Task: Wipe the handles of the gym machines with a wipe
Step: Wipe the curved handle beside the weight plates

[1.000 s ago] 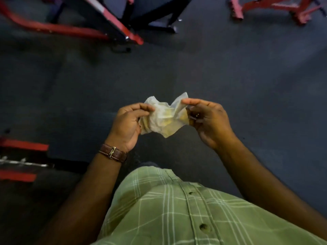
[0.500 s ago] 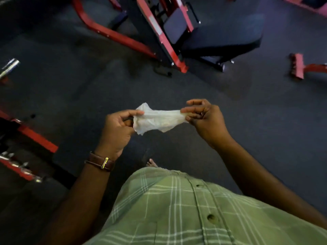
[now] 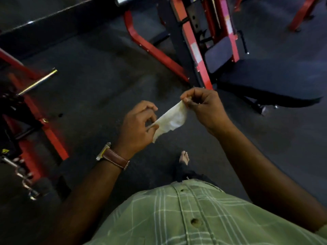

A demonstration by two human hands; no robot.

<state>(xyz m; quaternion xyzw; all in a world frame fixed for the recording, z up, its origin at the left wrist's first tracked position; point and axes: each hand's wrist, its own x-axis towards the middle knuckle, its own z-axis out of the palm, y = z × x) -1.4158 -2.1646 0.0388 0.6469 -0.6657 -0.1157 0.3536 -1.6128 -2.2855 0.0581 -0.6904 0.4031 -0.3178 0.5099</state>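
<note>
Green plaid shirt (image 3: 203, 218), white wipe (image 3: 172, 119)

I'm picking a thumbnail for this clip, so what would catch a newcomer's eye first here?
First, the pale, crumpled wipe stretched at centre frame between the left hand and the right hand, each pinching one end above the dark gym floor. Next, the red and black steel machine frame standing beyond the hands at upper centre. Last, the brown leather watch strap on the left wrist.
</note>
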